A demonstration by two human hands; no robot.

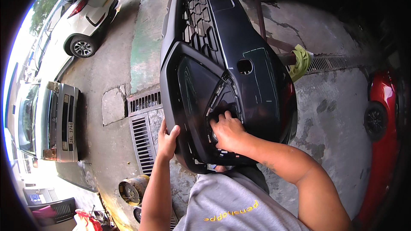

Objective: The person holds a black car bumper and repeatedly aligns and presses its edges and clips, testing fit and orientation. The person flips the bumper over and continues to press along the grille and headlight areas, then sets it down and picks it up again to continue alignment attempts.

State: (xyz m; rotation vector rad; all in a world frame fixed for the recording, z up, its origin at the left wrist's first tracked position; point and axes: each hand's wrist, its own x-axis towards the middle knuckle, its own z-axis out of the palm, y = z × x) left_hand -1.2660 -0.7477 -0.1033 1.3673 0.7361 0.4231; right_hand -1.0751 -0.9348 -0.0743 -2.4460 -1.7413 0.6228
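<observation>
A dark car bumper [257,98] lies lengthwise in front of me, its honeycomb grille [199,15] toward the far end. My left hand [168,140] grips its black left edge, thumb on the outer side and the other fingers partly hidden behind it. My right hand [227,132] reaches into the dark triangular recess [227,96] at the bumper's near corner. Its fingers are bent down against the recess, and their tips are lost in the shadow, so what they hold is hidden. Small light clips line the recess's rim.
Under the bumper's right side is a reddish metal stand [280,46] with a yellow-green cloth [301,62] wrapped on it. Floor grates [143,141] run at left, near a metal cylinder [133,189]. Parked cars stand around: white [87,15], silver [62,122], red [382,124].
</observation>
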